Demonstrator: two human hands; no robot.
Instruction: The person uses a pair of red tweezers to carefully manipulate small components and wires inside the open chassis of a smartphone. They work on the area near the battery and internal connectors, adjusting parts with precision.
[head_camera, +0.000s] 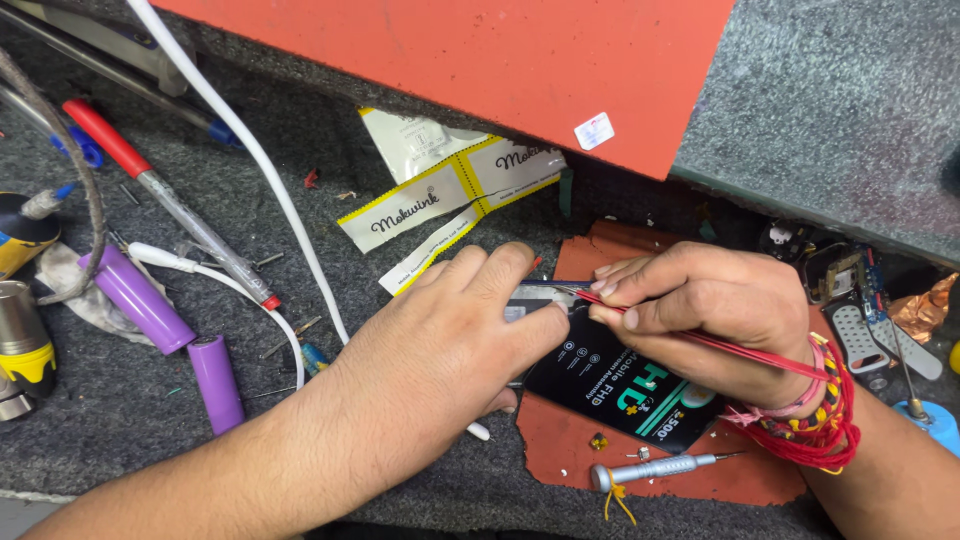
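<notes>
My left hand (450, 335) lies flat over the left end of a black flat phone part (610, 385) with white and green print, pressing it onto a small red mat (560, 445). My right hand (700, 305) pinches a thin red tool (730, 345), whose tip touches the top edge of the black part near a metal strip (545, 293). Red threads circle my right wrist. A small silver screwdriver (650, 468) lies on the mat just below the part.
A white cable (250, 150) crosses the grey felt surface. At left lie two purple cylindrical cells (215, 380), a red-capped pen (160, 190) and a yellow tool (25, 350). A large red board (480, 60) sits behind. Torn yellow-edged packaging (450, 190) lies near it. Small parts clutter the right.
</notes>
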